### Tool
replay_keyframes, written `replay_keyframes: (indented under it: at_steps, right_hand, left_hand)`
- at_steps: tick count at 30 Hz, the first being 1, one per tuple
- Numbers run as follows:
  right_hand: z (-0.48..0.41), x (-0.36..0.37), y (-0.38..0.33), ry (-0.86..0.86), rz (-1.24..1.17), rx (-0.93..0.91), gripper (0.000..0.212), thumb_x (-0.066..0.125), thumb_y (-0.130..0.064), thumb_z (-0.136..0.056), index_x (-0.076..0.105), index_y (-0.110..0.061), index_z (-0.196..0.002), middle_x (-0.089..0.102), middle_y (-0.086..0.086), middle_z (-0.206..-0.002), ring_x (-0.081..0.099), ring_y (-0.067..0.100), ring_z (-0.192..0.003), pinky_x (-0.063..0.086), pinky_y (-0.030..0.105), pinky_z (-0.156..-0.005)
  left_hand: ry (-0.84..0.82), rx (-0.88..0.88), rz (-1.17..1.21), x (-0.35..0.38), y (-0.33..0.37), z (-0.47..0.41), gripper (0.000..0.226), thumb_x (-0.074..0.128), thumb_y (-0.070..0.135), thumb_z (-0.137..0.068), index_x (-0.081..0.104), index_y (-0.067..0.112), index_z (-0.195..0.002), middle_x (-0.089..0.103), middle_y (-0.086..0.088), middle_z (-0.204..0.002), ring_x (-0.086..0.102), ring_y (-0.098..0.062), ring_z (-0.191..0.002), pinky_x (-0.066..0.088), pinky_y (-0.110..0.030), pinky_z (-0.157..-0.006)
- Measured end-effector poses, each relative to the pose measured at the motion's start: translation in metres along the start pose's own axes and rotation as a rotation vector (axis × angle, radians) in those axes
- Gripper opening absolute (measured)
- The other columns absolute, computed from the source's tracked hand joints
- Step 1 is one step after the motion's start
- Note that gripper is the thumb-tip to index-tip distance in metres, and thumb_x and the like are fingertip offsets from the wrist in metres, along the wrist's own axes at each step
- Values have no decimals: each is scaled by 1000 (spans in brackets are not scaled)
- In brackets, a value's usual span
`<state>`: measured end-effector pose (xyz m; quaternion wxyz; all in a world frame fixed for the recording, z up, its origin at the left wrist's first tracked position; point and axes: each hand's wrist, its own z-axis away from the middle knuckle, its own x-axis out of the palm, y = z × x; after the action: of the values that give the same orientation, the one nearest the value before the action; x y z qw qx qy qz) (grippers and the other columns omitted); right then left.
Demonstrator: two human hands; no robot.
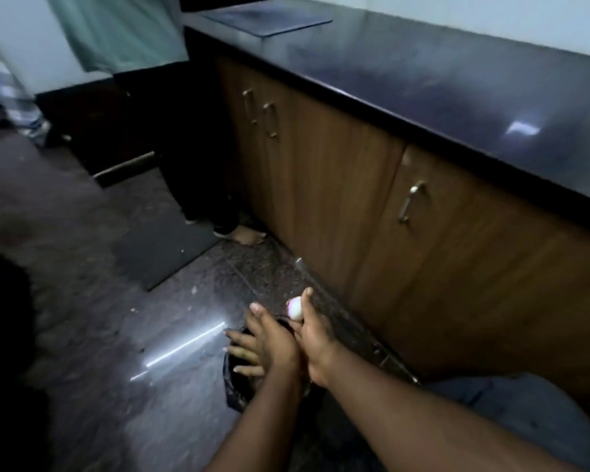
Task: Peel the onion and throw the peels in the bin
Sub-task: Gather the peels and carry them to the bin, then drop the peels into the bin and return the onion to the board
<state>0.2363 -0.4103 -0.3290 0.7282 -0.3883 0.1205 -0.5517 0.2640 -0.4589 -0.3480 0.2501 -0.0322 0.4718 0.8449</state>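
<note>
A small, pale peeled onion (294, 307) with a pinkish tip is held in my right hand (312, 338), pinched between the thumb and fingers. My left hand (259, 342) is spread with straight fingers just left of it, over the mouth of a bin lined with a black bag (234, 386) on the floor. Both hands hover above the bin, which my arms largely hide. No peels are visible.
Wooden cabinets (338, 199) with metal handles run along the right under a dark countertop (423, 80) holding a dark board (266, 20). Another person's legs (198, 148) stand by the cabinets on a dark floor mat (160, 247). The floor is dark polished stone.
</note>
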Motion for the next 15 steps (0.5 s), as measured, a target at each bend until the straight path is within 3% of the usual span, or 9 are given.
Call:
replay_keyframes:
  at_steps: [2,4,6,7,10,13,15]
  right_hand:
    - [-46,-3,32,26,113,-41,108,44,-109,-46,72,-30,-115,75,6,-121,73,27,-108,56,52,-100]
    - [-44,3,27,26,192,-19,101,39,-109,-49,73,-31,-104,76,5,-113,73,27,-106,57,52,-99]
    - [-19,12,3,22,202,10,79,38,-96,-74,67,-27,-100,71,2,-104,70,22,-103,57,49,-98]
    - [-15,12,-1,1,192,12,66,37,-83,-89,64,-24,-104,68,1,-101,68,17,-98,57,44,-94]
    - [-19,-1,-9,-13,196,-14,60,38,-64,-101,59,-12,-124,69,8,-113,67,11,-93,57,32,-81]
    - [-13,-20,-24,-3,172,-86,54,43,-54,-104,61,-7,-123,75,10,-101,74,9,-77,59,23,-60]
    - [-5,-37,-38,26,164,-140,55,51,-56,-100,64,-6,-119,76,14,-103,76,17,-87,63,30,-74]
  left_hand:
    - [16,-37,-79,-17,2,-11,59,19,64,-107,36,42,-159,7,0,-179,-9,-24,-165,-13,-55,-129]
    - [-17,-34,-52,-19,-16,-31,70,17,74,-99,40,41,-157,29,-3,-174,16,-31,-163,8,-62,-130]
    - [-14,38,-13,-15,-31,-45,82,19,83,-85,50,41,-148,50,-2,-162,41,-29,-152,29,-61,-125]
    - [-30,62,51,-13,-33,-42,78,25,80,-87,58,37,-143,59,-4,-153,51,-28,-144,37,-59,-121]
    - [-147,172,225,-9,-7,-12,39,43,38,-112,75,17,-120,77,-11,-119,71,-30,-117,55,-50,-105]
    - [-315,279,234,1,11,9,28,49,18,-112,76,17,-102,80,-15,-99,76,-30,-96,59,-45,-87]
    - [-414,341,224,11,20,22,24,52,12,-110,74,13,-102,80,-18,-98,75,-27,-90,60,-41,-80]
